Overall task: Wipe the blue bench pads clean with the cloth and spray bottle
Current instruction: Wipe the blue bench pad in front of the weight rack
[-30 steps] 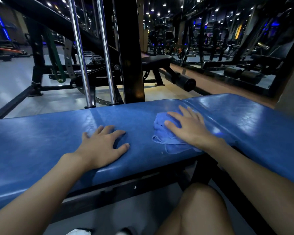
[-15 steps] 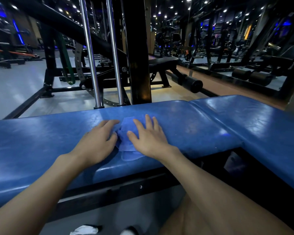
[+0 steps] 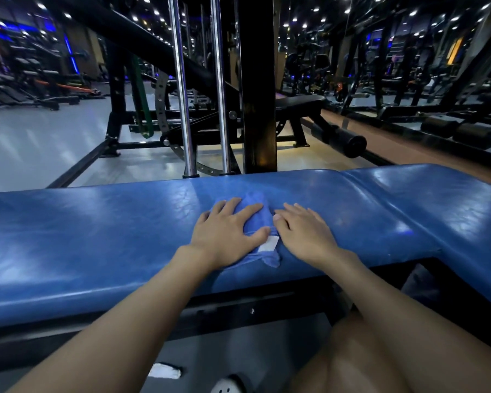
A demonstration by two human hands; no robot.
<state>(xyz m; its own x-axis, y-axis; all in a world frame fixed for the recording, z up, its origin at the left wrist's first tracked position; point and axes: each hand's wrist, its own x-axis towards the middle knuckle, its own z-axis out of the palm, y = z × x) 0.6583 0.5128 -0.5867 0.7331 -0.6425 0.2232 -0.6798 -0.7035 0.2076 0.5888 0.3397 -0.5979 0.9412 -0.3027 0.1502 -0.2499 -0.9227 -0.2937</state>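
A person's bare knee (image 3: pixel 352 361) and the toes of pale shoes (image 3: pixel 228 386) show at the near edge, in front of the bench's black steel frame (image 3: pixel 238 309). On the long blue bench pad (image 3: pixel 97 236), the left hand (image 3: pixel 227 232) lies flat on a folded blue cloth (image 3: pixel 260 221), fingers straight and spread, pressing it against the vinyl near the pad's middle. A small white tag (image 3: pixel 269 245) is sewn to the cloth's near right corner, just beyond the left thumb; any print on it is too small to read. The right hand (image 3: pixel 304 234) rests palm-down on the bare pad just right of the cloth, fingers relaxed, its thumb at the cloth's edge and holding nothing. A second blue pad (image 3: pixel 451 211) joins the first at the right, angled away. Beyond the bench stand two chrome guide rods (image 3: pixel 183 109), a black upright post (image 3: pixel 257 80), a hanging green resistance band (image 3: pixel 141 103), a black bench (image 3: pixel 301 102) and a foam leg roller (image 3: pixel 349 143) on the gym floor.
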